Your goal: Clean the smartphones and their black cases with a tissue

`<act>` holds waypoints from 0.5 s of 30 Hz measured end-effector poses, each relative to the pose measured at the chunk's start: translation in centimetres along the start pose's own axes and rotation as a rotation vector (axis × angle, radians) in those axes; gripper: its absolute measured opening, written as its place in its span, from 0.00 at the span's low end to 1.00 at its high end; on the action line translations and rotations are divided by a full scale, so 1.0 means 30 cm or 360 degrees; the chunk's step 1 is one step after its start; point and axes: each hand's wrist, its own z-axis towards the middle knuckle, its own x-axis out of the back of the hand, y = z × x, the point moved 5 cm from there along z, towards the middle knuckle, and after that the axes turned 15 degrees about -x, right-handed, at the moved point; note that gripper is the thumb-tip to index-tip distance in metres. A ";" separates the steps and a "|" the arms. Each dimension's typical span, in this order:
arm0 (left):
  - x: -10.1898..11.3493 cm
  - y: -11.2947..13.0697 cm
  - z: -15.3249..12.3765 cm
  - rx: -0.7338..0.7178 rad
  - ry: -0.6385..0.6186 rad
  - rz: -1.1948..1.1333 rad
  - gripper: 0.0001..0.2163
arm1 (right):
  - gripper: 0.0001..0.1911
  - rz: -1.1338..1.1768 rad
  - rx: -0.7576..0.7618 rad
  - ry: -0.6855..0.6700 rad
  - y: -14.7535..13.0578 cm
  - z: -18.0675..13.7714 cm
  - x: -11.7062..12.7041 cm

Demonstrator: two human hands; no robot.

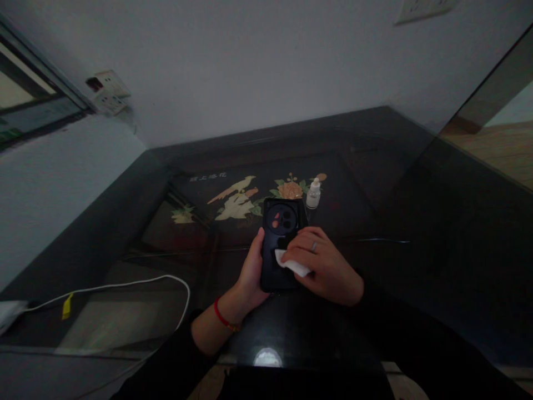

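Note:
A black smartphone (272,272) with a large round camera ring faces back-side up over the dark table. My left hand (249,276) grips it along its left edge and lower corner, the thumb lying on the side. On the phone's back, my right hand (322,264) presses a folded white tissue (297,269), its fingers closed around the tissue. A ring shows on one right finger and a red cord on my left wrist. Just beyond the phone's upper right corner stands a small clear dropper bottle (313,194) with a white top.
The glossy dark table (375,166) has bird and flower inlay and meets the wall behind. A white cable (137,281) with a yellow tag (67,306) curves across the left side. Wall sockets (110,91) sit at upper left.

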 end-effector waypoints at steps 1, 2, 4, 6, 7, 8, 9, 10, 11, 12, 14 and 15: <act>-0.002 -0.007 -0.004 0.0042 -0.0052 -0.0002 0.24 | 0.10 -0.0050 -0.0086 0.0107 0.016 0.004 0.014; -0.006 -0.016 -0.010 0.0097 -0.0114 -0.0004 0.24 | 0.11 -0.0103 -0.0161 0.0196 0.030 0.006 0.027; -0.013 -0.027 -0.021 0.0173 -0.0218 -0.0010 0.24 | 0.12 -0.0179 -0.0220 0.0283 0.046 0.009 0.045; -0.013 -0.018 -0.022 0.0129 -0.0216 -0.0005 0.24 | 0.10 -0.0186 -0.0163 0.0231 0.041 0.010 0.046; -0.011 -0.007 -0.020 0.0088 -0.0184 0.0004 0.23 | 0.09 -0.0163 -0.0104 0.0170 0.032 0.009 0.041; -0.010 0.004 -0.016 0.0057 -0.0152 0.0013 0.23 | 0.08 -0.0136 -0.0044 0.0100 0.021 0.007 0.033; -0.011 0.015 -0.013 0.0038 -0.0131 0.0021 0.23 | 0.07 -0.0108 0.0020 0.0030 0.008 0.004 0.023; -0.014 0.026 -0.010 0.0029 -0.0123 0.0024 0.24 | 0.06 -0.0079 0.0076 -0.0046 -0.005 -0.001 0.012; -0.017 0.034 -0.006 0.0026 -0.0124 0.0024 0.25 | 0.05 -0.0048 0.0129 -0.0123 -0.017 -0.006 -0.001; -0.019 0.042 -0.003 0.0009 -0.0121 0.0021 0.25 | 0.05 -0.0016 0.0171 -0.0193 -0.027 -0.012 -0.014; -0.019 0.054 0.003 -0.0048 -0.0093 0.0018 0.24 | 0.06 0.0043 0.0199 -0.0285 -0.040 -0.023 -0.037; -0.016 0.056 0.005 -0.0074 -0.0070 0.0021 0.24 | 0.07 0.0062 0.0182 -0.0305 -0.041 -0.027 -0.045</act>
